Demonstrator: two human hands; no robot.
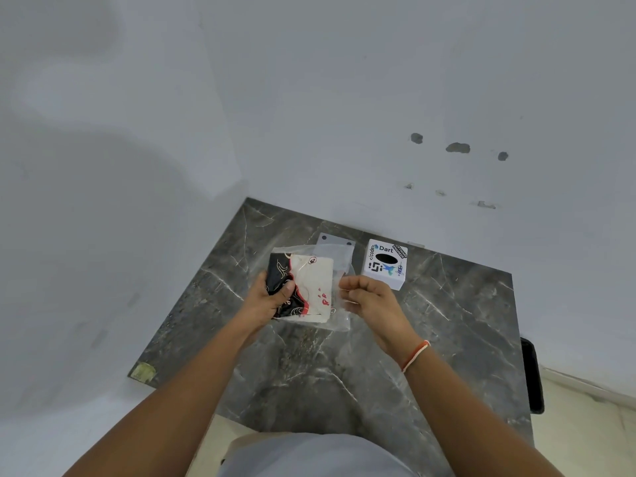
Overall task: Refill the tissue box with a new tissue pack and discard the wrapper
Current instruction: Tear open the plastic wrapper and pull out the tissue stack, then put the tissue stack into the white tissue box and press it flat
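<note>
Left hand hides part of tissue pack — box stickers too small to read.

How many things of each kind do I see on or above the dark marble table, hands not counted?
Tissue box, white with stickers: 1
Tissue pack, held in the left hand: 1
Clear plastic wrapper, around the pack, pinched by the right hand: 1
Total: 3
</note>
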